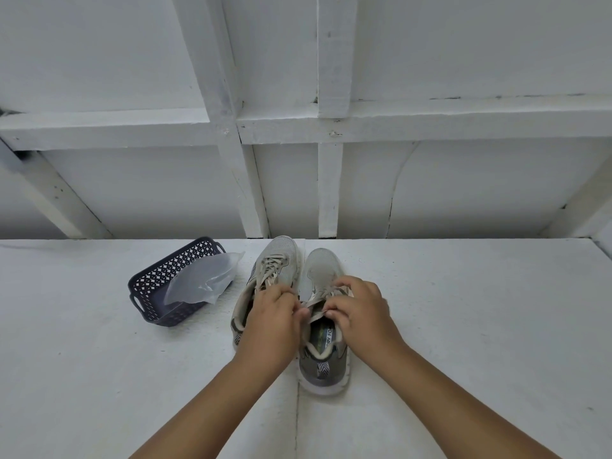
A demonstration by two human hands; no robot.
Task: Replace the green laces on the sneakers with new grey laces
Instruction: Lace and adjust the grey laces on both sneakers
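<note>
Two grey sneakers stand side by side on the white table, toes pointing away from me. The left sneaker [280,260] is laced with a pale lace. The right sneaker [323,359] sits nearer, its heel toward me. My left hand [273,314] and my right hand [356,308] meet over the right sneaker's opening. Each pinches an end of its pale lace [316,313] at the top eyelets. My left forearm covers the left sneaker's heel.
A dark blue perforated basket [159,293] stands left of the sneakers with a clear plastic bag [202,279] lying in it. A white framed wall rises behind the table [463,326], whose back edge runs just past the sneakers' toes.
</note>
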